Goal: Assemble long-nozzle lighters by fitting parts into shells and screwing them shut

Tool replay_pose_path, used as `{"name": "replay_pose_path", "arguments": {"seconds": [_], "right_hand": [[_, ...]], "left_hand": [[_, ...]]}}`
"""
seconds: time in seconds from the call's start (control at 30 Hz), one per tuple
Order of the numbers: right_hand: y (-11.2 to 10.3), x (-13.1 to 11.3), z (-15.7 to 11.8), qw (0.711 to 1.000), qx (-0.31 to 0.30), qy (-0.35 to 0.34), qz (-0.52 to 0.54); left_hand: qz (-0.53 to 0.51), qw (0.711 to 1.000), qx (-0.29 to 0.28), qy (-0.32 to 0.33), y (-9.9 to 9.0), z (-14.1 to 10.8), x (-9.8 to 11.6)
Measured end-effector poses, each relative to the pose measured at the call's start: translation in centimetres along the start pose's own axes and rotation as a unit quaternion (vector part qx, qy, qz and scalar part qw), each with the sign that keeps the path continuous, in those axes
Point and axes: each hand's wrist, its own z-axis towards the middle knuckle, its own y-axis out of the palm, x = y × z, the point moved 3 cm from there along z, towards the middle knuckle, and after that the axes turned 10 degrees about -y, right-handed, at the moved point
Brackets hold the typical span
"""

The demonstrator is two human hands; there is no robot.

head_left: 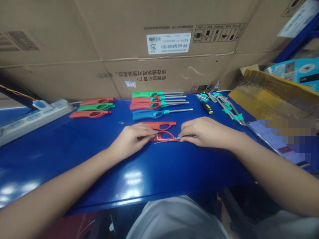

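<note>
Two halves of an orange-red lighter shell lie side by side on the blue table, the far half [171, 124] and the near half [167, 134]. Thin pale wires run along the near half. My left hand [136, 136] is closed at its left part, fingertips pinched by the wires; what they grip is too small to name. At the right end of the shell, my right hand [199, 132] pinches a small grey metal piece [177, 138] between thumb and fingers.
Behind my hands lie finished-looking lighters [149, 105] with metal tubes. Empty shells [96, 107] lie left, beside a power strip [32, 121]. A screwdriver [207, 107] and metal tubes [228, 108] are back right, near a yellow-taped box [269, 94]. Cardboard [99, 43] stands behind.
</note>
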Motion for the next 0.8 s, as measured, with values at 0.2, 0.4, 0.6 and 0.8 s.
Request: {"name": "replay_pose_path", "arguments": {"seconds": [0.2, 0.4, 0.6, 0.8], "right_hand": [[0.3, -0.4, 0.3, 0.998, -0.015, -0.002, -0.06], [0.7, -1.1, 0.6, 0.987, -0.041, -0.016, -0.153], [0.7, -2.1, 0.7, 0.987, -0.035, -0.008, -0.155], [0.5, -1.2, 0.8, 0.997, 0.046, 0.057, -0.019]], "left_hand": [[-0.013, 1.0, -0.003, -0.015, 0.0, 0.0, -0.2], [-0.021, 0.999, -0.002, -0.025, -0.1, 0.1, -0.3], [-0.015, 1.0, -0.001, -0.015, -0.1, 0.0, -0.2], [-0.032, 0.999, -0.003, -0.011, 0.2, 0.0, 0.0]]}}
